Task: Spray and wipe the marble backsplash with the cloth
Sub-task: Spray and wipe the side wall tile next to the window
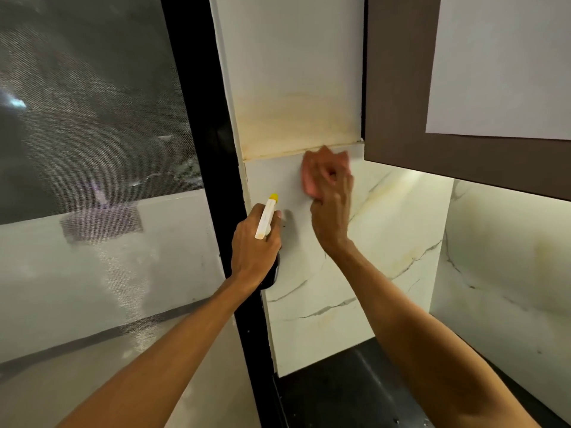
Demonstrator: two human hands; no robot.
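The white marble backsplash (364,273) with grey and yellowish veins fills the middle of the view. My right hand (332,208) presses a pink cloth (309,176) flat against its top edge, just under the stained seam. To the left and a little lower, my left hand (255,248) grips a spray bottle (267,219) with a white head and a yellow nozzle pointing up at the marble. The bottle's dark body is mostly hidden behind my hand.
A brown wall cabinet (401,88) hangs at the upper right, close to the cloth. A black window frame (216,149) with a mesh screen (92,103) runs along the left. A black countertop (333,390) lies below. A second marble wall (500,273) stands at the right.
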